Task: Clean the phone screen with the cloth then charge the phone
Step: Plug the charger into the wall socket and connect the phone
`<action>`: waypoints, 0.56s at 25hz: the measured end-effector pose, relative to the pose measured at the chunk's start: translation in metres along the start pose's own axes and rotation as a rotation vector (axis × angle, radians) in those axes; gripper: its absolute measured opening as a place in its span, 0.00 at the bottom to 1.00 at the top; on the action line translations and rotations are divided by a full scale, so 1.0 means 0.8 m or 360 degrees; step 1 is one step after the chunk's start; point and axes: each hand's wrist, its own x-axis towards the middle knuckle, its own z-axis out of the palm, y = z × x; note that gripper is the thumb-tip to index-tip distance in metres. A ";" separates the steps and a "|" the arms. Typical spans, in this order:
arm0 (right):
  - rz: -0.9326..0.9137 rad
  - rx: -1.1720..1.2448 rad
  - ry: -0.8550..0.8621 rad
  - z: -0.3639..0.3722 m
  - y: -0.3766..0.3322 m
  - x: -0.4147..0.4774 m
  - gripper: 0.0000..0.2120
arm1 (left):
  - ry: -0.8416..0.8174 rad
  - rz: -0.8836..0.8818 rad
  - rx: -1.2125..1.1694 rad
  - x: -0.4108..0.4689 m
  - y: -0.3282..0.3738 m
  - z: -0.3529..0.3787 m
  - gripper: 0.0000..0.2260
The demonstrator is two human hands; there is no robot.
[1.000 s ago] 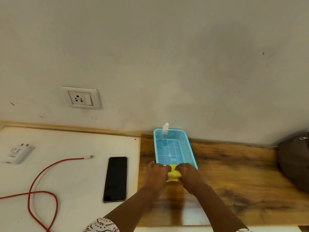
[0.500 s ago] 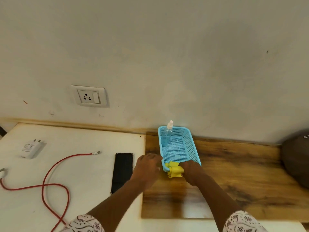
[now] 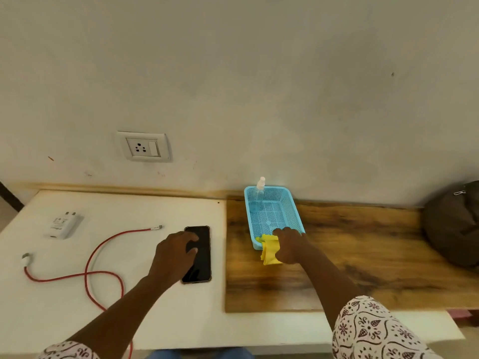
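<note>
Far left on the smooth white tabletop [image 3: 160, 314] sits a boxy white charger brick [image 3: 63, 224], then a red cable [image 3: 103, 257] looping around in loose curves. Next is the phone [image 3: 201, 265], a flat glossy black slab lying screen up. The left hand [image 3: 176, 257] is palm down on it, fingers spread over the glass, grip loose and not closed on anything. Further right there's a grainy wood board [image 3: 350, 260] with a light blue mesh plastic basket [image 3: 290, 206] on it, a clear spray bottle [image 3: 258, 195] standing in its far corner. The right hand [image 3: 291, 246] is pinching the crumpled yellow cloth [image 3: 269, 248] at the basket's near rim.
</note>
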 end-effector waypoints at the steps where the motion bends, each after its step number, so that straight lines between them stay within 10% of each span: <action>1: 0.0020 0.0057 0.0060 -0.009 -0.006 -0.004 0.27 | 0.0022 -0.0040 -0.0003 -0.002 -0.008 -0.006 0.12; 7: -0.0128 0.0594 0.0740 -0.048 -0.086 -0.012 0.18 | 0.0194 -0.0346 0.0012 -0.020 -0.071 -0.042 0.12; 14: -0.0624 0.0780 0.0476 -0.014 -0.205 0.001 0.14 | 0.0344 -0.0734 0.0188 -0.030 -0.145 -0.075 0.19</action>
